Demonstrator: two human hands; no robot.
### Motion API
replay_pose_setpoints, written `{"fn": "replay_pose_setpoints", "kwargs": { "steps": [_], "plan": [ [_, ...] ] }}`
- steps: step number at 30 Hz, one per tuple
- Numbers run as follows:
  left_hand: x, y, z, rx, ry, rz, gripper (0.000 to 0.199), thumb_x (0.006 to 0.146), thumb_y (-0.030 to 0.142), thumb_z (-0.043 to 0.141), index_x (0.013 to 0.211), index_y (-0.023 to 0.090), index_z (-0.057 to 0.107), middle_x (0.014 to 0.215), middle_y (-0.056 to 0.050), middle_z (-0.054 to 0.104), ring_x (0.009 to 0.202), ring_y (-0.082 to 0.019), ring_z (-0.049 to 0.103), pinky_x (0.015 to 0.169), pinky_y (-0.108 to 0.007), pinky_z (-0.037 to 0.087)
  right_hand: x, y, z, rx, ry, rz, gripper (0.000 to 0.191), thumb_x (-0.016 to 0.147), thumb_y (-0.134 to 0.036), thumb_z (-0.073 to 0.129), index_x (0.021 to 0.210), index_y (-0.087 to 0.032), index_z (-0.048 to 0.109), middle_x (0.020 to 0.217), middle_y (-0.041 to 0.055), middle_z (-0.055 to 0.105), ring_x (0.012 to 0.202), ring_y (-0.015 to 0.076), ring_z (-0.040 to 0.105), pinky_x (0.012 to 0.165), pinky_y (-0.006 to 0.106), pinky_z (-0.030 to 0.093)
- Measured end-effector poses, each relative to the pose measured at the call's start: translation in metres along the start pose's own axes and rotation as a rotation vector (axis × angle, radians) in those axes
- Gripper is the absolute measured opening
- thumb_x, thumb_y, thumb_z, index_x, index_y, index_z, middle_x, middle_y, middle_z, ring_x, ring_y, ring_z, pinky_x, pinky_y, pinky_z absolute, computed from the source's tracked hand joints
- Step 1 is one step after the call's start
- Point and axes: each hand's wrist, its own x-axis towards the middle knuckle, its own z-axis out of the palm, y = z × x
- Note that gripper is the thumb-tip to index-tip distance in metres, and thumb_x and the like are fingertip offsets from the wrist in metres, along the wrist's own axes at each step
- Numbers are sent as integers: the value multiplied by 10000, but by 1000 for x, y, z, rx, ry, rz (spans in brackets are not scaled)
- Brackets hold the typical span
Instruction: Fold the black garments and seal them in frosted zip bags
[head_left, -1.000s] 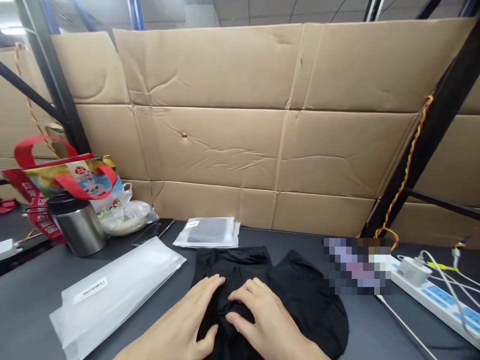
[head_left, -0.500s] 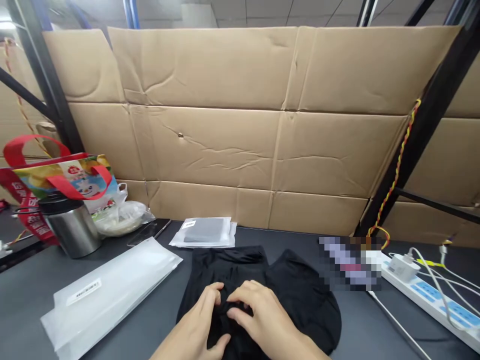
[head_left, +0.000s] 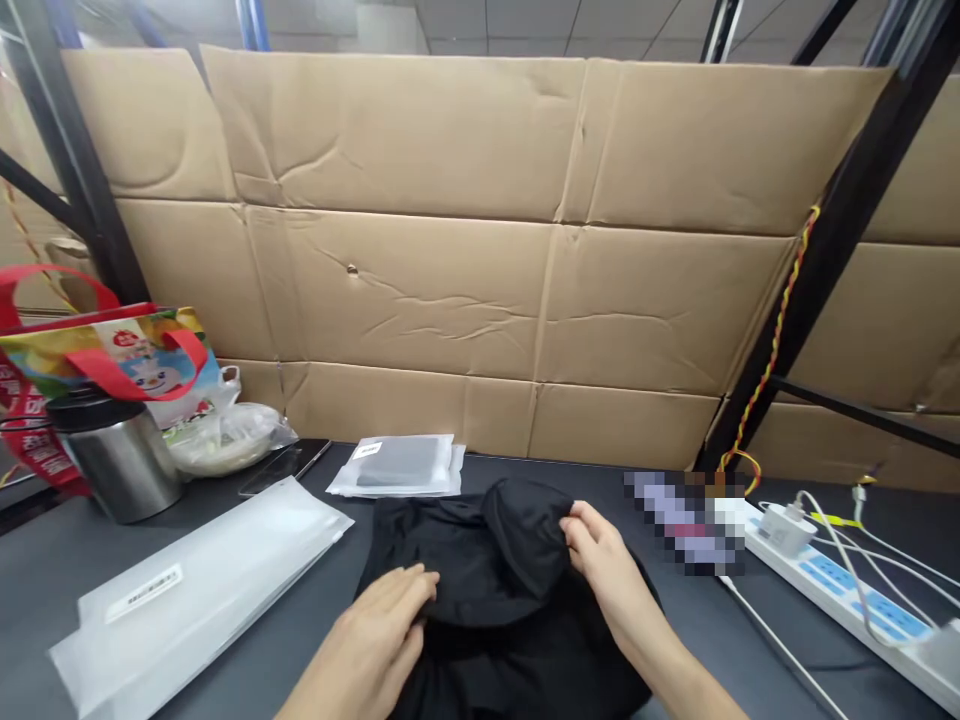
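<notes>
The right hand (head_left: pixel 611 575) is pinching rumpled black cloth (head_left: pixel 480 570), seemingly part-folded beside its fingers, loose below, the left hand (head_left: pixel 375 625) resting close-set fingers opposite.

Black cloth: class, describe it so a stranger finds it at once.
Start at the cardboard wall, then drop to the dark table in front of it. Between the left hand and right hand is the black cloth, rumpled and dark, unlike the pale, flat packets nearby.
</notes>
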Motion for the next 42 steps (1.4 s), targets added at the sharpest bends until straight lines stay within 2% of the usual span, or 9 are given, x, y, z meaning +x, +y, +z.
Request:
{"fn": "replay_pose_setpoints", "kwargs": {
  "steps": [6,13,16,21,25,30,35,38,42],
  "plan": [
    [2,-29,-31,110,-2,66,384,836,126,469,1177,252,593,1302,-24,601,1285,-259,467,1105,-450,337,-4,18,-37,-471,170,-130,168,821,-295,440,957,-227,512,940,56,648,872,222,636,762,366,508],
    [-45,-28,-10,24,-176,30,570,757,57,515,1251,340,553,1370,20,539,1280,-259,470,1015,-377,465,-14,-3,3,-849,-16,-487,626,798,-411,629,1353,-235,401,1338,95,507,1250,283,452,1023,455,398],
    [-44,-34,-7,8,-152,60,575,740,48,508,1239,328,565,1352,12,558,1269,-260,482,1020,-377,460,-5,-3,11,-937,17,-500,504,842,-352,581,1312,-230,448,1209,94,597,1110,277,564,932,436,464],
    [-35,-47,-22,30,-81,39,512,776,85,506,1228,313,587,1317,3,592,1266,-255,489,1071,-410,386,5,-5,-33,-1102,229,-313,260,891,-212,390,1104,-232,537,899,51,674,774,235,662,651,337,493],
    [-25,-42,-41,22,-114,-73,384,844,241,551,1212,341,594,1368,18,544,1282,-272,469,1051,-443,399,8,-11,-69,-1249,365,-318,313,865,-203,379,1129,-200,546,996,102,668,920,287,630,704,375,478],
    [-5,-52,-33,-37,0,-267,298,913,410,490,1126,258,632,1156,-41,668,1085,-249,622,946,-376,504,18,-8,-58,-1085,65,-466,270,892,-301,483,1114,-200,600,1044,86,654,990,262,583,844,387,461],
    [4,-67,-22,-23,-36,-236,182,878,373,531,882,236,651,882,-24,677,881,-229,654,792,-322,537,23,-2,-48,-972,-62,-423,194,882,-256,493,918,-231,683,865,48,673,880,241,597,795,371,464],
    [5,-61,-35,-81,36,-252,200,897,392,494,847,230,600,895,-22,671,896,-222,645,797,-305,526,19,-16,-63,-791,-88,-360,179,865,-315,520,919,-247,677,948,36,687,928,233,612,850,358,459],
    [-8,-47,-63,-292,-19,-263,223,914,440,485,865,241,573,1097,-30,683,1048,-220,627,910,-311,504,0,-51,-96,-600,-352,-181,140,816,-351,563,844,-258,664,873,9,688,858,213,631,775,297,481]
  ]
}}
